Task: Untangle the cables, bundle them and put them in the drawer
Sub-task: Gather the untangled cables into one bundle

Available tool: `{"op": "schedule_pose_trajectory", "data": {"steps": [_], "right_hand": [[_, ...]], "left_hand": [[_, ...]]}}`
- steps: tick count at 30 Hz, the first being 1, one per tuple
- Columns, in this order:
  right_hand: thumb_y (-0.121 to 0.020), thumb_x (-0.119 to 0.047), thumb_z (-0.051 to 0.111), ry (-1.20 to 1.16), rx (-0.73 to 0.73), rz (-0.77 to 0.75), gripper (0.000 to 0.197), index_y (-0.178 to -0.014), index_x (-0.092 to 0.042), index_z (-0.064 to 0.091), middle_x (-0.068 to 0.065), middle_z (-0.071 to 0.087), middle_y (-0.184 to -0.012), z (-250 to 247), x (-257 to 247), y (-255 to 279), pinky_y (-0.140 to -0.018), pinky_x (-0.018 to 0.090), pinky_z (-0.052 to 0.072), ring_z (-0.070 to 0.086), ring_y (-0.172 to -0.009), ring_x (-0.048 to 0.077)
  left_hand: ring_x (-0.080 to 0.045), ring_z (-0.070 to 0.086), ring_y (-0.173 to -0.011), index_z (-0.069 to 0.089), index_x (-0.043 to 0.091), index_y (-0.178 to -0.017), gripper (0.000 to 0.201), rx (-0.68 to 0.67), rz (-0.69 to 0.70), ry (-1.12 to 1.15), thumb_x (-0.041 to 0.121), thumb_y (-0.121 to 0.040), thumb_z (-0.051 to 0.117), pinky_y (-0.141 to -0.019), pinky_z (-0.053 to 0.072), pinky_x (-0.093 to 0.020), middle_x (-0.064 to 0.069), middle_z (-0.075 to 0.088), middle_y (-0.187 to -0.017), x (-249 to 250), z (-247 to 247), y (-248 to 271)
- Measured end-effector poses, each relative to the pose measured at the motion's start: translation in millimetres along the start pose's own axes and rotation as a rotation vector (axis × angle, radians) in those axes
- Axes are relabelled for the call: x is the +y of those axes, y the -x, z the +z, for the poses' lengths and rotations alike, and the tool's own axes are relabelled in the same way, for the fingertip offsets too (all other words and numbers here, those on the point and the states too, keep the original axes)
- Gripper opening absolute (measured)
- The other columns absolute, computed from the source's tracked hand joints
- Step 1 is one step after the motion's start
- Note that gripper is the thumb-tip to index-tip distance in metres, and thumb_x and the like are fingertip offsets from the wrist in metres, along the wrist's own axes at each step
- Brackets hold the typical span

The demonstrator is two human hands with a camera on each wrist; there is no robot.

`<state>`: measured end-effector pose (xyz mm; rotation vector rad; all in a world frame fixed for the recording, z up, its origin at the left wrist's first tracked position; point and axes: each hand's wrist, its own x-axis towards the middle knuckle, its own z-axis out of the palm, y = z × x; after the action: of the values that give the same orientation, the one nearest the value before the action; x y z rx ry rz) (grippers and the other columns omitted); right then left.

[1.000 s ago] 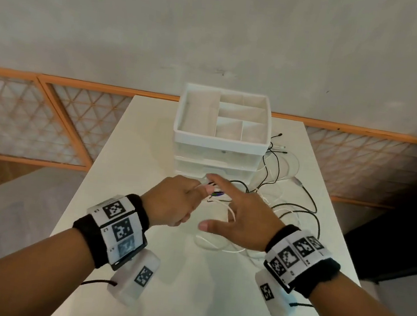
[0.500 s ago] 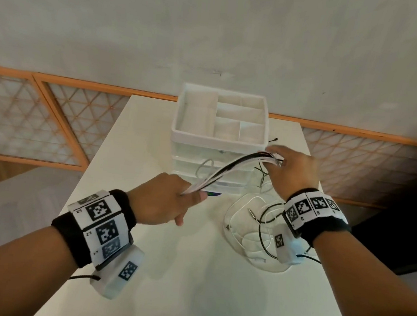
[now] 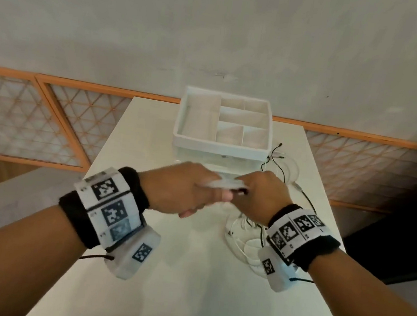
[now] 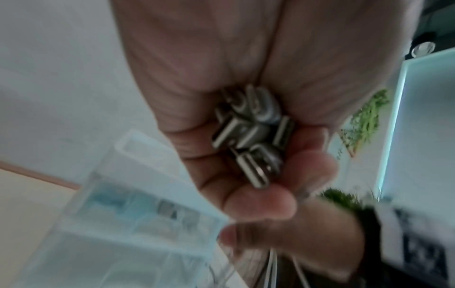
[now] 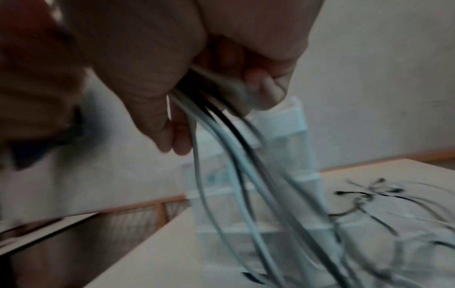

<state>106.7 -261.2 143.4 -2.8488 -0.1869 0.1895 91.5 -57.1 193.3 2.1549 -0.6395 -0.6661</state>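
Above the white table, my left hand [image 3: 199,193] and right hand [image 3: 250,191] meet in front of the drawer unit [image 3: 221,136]. Both grip a bunch of white and black cables [image 3: 222,184]. In the left wrist view, the left hand [image 4: 246,155] curls round several metal plugs [image 4: 251,134]. In the right wrist view, the right hand [image 5: 197,91] grips the cables [image 5: 221,146], which hang down to the table. The slack lies in loops [image 3: 245,240] under my right wrist. The drawer unit's top tray has empty compartments.
More black and white cable ends [image 3: 280,160] lie on the table [image 3: 187,285] to the right of the drawer unit. An orange lattice railing [image 3: 50,119] runs behind the table along the wall. The table's right edge [image 3: 332,224] is close to my right wrist.
Half a second ago my right hand held the cables stretched out to the right. It has now come back to the left hand, so the two hands meet.
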Motion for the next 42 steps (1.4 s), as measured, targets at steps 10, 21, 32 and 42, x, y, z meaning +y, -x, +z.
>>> {"op": "schedule_pose_trajectory", "data": {"steps": [10,21,32,42], "right_hand": [[-0.084,-0.034,0.062,-0.506,0.329,0.555,0.013,-0.089,-0.023,0.066,0.004,0.073,-0.069,-21.8,114.9,-62.1,-0.066,0.043,0.062,0.072,-0.063,0.025],[-0.087,-0.005,0.071,-0.604,0.392,0.367,0.073,-0.149,-0.019,0.036,0.008,0.058,-0.132,-25.5,109.8,-83.6,-0.089,0.013,0.048,0.063,-0.111,0.015],[-0.088,-0.066,0.049,-0.048,-0.394,0.485,0.079,-0.154,-0.037,0.018,0.008,0.017,-0.160,154.2,89.9,31.6,-0.114,0.051,0.031,0.019,-0.146,0.039],[-0.090,-0.048,0.058,-0.209,-0.448,-0.002,0.071,-0.151,-0.022,0.034,-0.001,0.037,-0.156,166.0,10.9,66.2,-0.117,0.038,0.032,0.036,-0.142,0.024]], "left_hand": [[-0.012,0.056,-0.055,0.061,0.017,-0.063,0.052,0.159,-0.223,-0.077,0.060,-0.090,0.050,-0.054,0.043,-0.014,0.000,0.063,-0.062,-42.6,-6.1,-10.7],[-0.012,0.059,-0.038,0.046,0.020,-0.088,0.033,0.167,-0.475,-0.013,0.048,-0.102,0.034,-0.041,0.040,-0.023,-0.014,0.064,-0.079,-85.6,39.6,-39.2],[-0.024,0.065,-0.063,0.058,0.009,-0.093,0.034,0.261,-0.442,0.416,0.039,-0.102,0.045,-0.058,0.056,-0.032,0.000,0.057,-0.047,-72.0,39.7,-56.0],[-0.018,0.044,-0.040,0.049,0.009,-0.075,0.033,0.459,-0.405,0.598,0.028,-0.103,0.047,-0.040,0.042,-0.024,0.000,0.044,-0.048,-53.0,38.7,-51.7]]}}
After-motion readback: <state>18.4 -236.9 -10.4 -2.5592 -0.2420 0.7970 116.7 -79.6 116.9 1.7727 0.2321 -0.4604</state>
